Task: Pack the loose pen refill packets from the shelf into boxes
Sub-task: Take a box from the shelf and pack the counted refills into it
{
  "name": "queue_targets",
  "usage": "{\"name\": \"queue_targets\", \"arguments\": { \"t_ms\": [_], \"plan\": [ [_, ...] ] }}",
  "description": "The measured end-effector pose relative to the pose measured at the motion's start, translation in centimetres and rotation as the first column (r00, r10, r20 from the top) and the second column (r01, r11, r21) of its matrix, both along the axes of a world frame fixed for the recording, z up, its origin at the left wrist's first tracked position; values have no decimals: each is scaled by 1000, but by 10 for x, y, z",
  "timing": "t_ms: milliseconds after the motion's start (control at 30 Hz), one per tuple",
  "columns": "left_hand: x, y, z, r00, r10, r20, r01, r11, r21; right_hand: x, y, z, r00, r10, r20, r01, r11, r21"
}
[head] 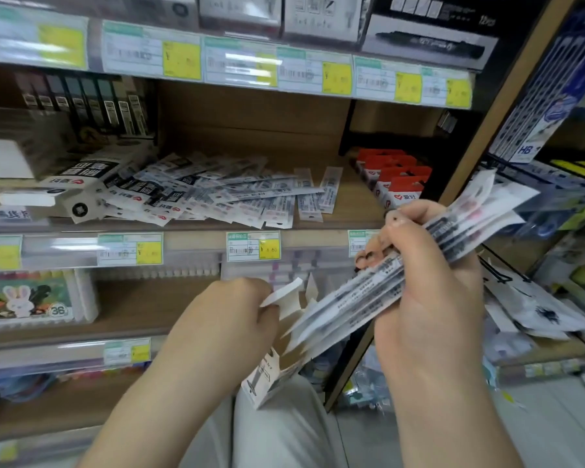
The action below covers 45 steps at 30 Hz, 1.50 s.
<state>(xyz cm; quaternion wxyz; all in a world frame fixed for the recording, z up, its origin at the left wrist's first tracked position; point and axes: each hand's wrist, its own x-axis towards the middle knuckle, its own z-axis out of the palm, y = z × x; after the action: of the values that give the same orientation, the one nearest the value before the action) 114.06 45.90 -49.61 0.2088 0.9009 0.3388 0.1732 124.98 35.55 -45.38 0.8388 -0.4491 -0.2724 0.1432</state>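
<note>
Below the shelf (318, 228), over the lap: right hand (426, 288) clenched on a bundle of refill packets (379, 292), left hand (230, 319) pinching open the flap of a small box (271, 373). Probably the loading step; next, aiming the bundle's lower ends into the box mouth. Many loose packets (223, 194) left on the shelf.

hands (423, 282): bare | forearms: no sleeves | trousers (277, 430): light grey

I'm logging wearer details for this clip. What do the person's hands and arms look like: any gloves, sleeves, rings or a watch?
Both are bare. The left hand and right hand wear no gloves, and no ring shows on the visible fingers. Both forearms are uncovered down to the frame edge: no sleeve, watch or bracelet in view. The fingernails look short and unpainted.
</note>
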Motion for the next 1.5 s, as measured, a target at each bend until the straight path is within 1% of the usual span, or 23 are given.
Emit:
{"name": "queue_targets", "arguments": {
  "t_ms": [133, 200, 300, 433, 500, 600, 800, 867, 933, 1000, 1033, 1067, 1133, 1200, 1267, 1367, 1433, 1500],
  "plan": [
    [0, -1, -1, 1000, -1, 14, 1, 1000, 4, -1, 7, -6, 996, -75, 50, 77, 997, -23],
    [1, -3, -1, 1000, -6, 23, 5, 1000, 6, -5, 13, -10, 990, -94, 108, 99, 994, -44],
    [2, -4, 0, 1000, -14, 24, 14, 1000, 20, -11, 20, -21, 969, -115, 221, 144, 982, -120],
    [4, -3, 1, 999, -26, 38, 25, 999, 23, -19, 26, -41, 962, -76, 262, 133, 969, -207],
    [4, -2, 2, 999, -38, 33, 38, 999, 17, -21, 28, -47, 941, -58, 333, 157, 948, -278],
    [5, 0, 2, 999, -33, 43, 33, 999, 9, -18, 28, -43, 907, 16, 421, 162, 909, -384],
    [4, 6, -1, 998, 14, 61, -15, 999, 28, -2, 22, -37, 921, 123, 370, 52, 901, -430],
    [1, 8, 1, 996, 27, 84, -29, 999, 31, 7, 17, -37, 912, 197, 360, -2, 879, -477],
    [-2, 11, 12, 992, 38, 121, -42, 999, 29, 18, 10, -35, 866, 357, 349, -103, 811, -576],
    [-5, 14, 31, 984, 16, 176, -23, 999, 40, 24, 2, -32, 777, 531, 338, -177, 700, -692],
    [-7, 15, 42, 977, 2, 215, -14, 998, 56, 24, -1, -29, 737, 576, 354, -166, 662, -731],
    [-8, 15, 54, 966, -7, 259, -15, 996, 85, 24, -4, -26, 713, 584, 389, -124, 650, -749],
    [-11, 13, 77, 929, -22, 368, -40, 987, 159, 19, -7, -20, 699, 491, 520, 40, 699, -714],
    [-11, 8, 96, 864, -56, 500, -49, 980, 194, 14, -7, -13, 669, 319, 672, 220, 778, -588],
    [-7, 0, 106, 816, -86, 572, -77, 964, 255, 13, -4, -8, 638, 147, 756, 324, 839, -437],
    [10, -16, 108, 792, -113, 600, -138, 924, 356, 20, 8, -8, 624, -48, 780, 414, 867, -278],
    [26, -22, 99, 797, -130, 590, -119, 924, 364, 30, 17, -12, 638, -141, 757, 458, 860, -226],
    [41, -22, 85, 831, -163, 532, -56, 927, 372, 45, 24, -21, 623, -218, 751, 507, 844, -176]
  ]
}}
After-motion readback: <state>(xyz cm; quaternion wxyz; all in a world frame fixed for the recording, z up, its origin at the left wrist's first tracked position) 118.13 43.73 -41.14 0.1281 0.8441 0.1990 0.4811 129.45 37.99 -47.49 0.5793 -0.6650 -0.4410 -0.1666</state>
